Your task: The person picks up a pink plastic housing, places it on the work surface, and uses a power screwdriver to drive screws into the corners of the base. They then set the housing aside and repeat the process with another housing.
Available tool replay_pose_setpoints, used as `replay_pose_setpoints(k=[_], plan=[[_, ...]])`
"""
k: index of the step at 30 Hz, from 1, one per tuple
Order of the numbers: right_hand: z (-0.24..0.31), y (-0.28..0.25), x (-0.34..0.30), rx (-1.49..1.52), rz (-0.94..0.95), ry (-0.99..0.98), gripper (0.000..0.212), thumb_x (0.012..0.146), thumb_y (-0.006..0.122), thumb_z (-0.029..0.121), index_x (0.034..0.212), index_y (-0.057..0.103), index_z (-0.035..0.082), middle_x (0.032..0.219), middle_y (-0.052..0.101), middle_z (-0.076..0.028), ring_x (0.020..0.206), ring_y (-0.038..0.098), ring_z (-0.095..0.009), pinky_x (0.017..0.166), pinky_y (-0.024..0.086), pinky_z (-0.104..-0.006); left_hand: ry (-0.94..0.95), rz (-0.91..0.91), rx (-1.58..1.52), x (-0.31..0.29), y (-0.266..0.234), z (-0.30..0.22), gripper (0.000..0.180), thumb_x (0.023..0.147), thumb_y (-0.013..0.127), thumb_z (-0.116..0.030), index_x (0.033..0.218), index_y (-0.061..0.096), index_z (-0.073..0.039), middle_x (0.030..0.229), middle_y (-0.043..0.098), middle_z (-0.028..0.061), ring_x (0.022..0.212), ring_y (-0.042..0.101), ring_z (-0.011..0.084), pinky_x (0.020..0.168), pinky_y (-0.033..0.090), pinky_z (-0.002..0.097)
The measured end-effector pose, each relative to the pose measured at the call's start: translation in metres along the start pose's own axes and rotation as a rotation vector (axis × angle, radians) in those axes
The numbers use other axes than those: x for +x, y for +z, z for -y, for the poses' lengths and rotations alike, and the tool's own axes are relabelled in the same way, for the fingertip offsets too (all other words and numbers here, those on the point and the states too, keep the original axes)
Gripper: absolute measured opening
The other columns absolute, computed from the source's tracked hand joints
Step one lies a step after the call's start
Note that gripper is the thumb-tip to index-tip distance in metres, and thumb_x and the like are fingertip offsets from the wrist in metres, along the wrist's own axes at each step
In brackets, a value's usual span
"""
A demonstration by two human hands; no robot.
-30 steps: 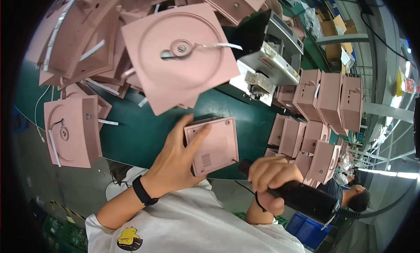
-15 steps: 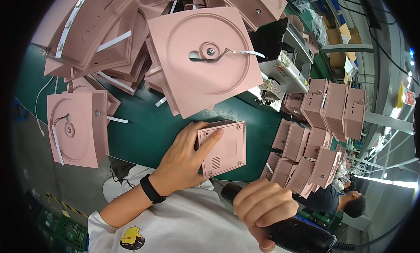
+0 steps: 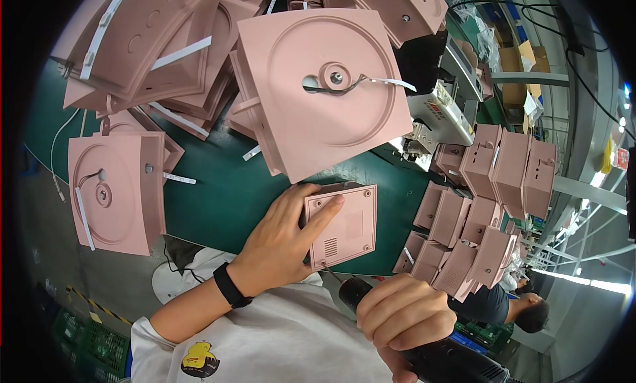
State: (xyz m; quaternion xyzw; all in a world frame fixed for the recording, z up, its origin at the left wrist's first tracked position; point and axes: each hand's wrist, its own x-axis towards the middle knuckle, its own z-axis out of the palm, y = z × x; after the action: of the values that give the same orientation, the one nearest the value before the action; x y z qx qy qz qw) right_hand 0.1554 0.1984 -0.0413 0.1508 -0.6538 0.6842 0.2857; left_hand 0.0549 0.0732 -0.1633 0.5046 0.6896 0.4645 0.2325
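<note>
Left hand [image 3: 281, 240] lies palm down, fingers spread and flat, pressing on a small pink plastic housing [image 3: 341, 225]. The housing is a square moulded box with rounded corners, recessed screw holes near its corners and a slotted vent grille on its matte top face. It sits on the green conveyor belt [image 3: 212, 191], at 6 o'clock from the large pink plate [image 3: 324, 88]. A black wristband [image 3: 232, 285] circles the left wrist.

Right hand [image 3: 404, 313] is closed in a full fist around the black grip of a powered screwdriver [image 3: 444, 360]; the tool's dark nose points up toward the housing's lower edge, at 5 o'clock from the housing.

The large pink plate is square with a circular recess, a central hub and a thin white strip. A similar plate [image 3: 116, 191] lies at 9 o'clock. Stacked pink boxes [image 3: 487, 204] stand at 3 o'clock, smooth-walled and upright or tilted.
</note>
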Motion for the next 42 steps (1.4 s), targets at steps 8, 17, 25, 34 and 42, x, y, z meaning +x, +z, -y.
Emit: replay_pose_setpoints(k=[8,17,25,34,42], plan=[[-0.007,0.001,-0.010,-0.057,-0.026,0.020,0.041,0.090,0.079,0.032,0.087,0.054,0.000,0.059,0.059,-0.007,0.046,0.057,-0.020,0.045,0.052,-0.0320,-0.005,0.015,-0.003,0.000,-0.002,0.000,0.109,0.061,0.089,-0.008,0.158,0.039,-0.014,0.143,0.043,0.0264,0.131,0.047,0.0456,0.113,0.041,0.0510],[-0.010,0.002,-0.015,0.003,0.072,0.152,0.031,0.082,0.080,0.020,0.081,0.060,-0.004,0.063,0.058,-0.012,0.051,0.059,-0.028,0.049,0.049,-0.0382,-0.014,0.033,0.025,-0.002,-0.001,0.004,0.116,0.055,0.096,-0.017,0.157,0.040,-0.016,0.145,0.042,0.0251,0.133,0.045,0.0476,0.109,0.043,0.0526],[-0.018,0.004,-0.024,0.000,0.016,0.061,0.035,0.089,0.077,0.026,0.079,0.057,-0.001,0.060,0.060,-0.009,0.046,0.057,-0.020,0.046,0.051,-0.0317,0.005,0.004,0.011,-0.002,0.001,0.002,0.116,0.055,0.095,-0.017,0.157,0.041,-0.016,0.145,0.042,0.0251,0.131,0.046,0.0470,0.110,0.043,0.0531],[0.007,-0.016,0.024,0.094,0.078,0.056,0.028,0.083,0.079,0.016,0.086,0.058,-0.002,0.064,0.060,-0.011,0.051,0.060,-0.027,0.052,0.053,-0.0404,0.029,0.068,0.033,-0.004,-0.006,0.000,0.111,0.059,0.091,-0.017,0.157,0.040,-0.018,0.143,0.045,0.0249,0.135,0.045,0.0436,0.121,0.034,0.0541],[-0.036,-0.022,0.041,-0.121,-0.032,0.033,0.039,0.093,0.073,0.038,0.090,0.051,0.006,0.059,0.058,-0.003,0.045,0.057,-0.015,0.045,0.051,-0.0315,0.041,0.046,0.023,-0.002,-0.004,0.002,0.093,0.063,0.087,-0.018,0.148,0.049,-0.016,0.142,0.046,0.0262,0.137,0.044,0.0421,0.123,0.031,0.0544]])
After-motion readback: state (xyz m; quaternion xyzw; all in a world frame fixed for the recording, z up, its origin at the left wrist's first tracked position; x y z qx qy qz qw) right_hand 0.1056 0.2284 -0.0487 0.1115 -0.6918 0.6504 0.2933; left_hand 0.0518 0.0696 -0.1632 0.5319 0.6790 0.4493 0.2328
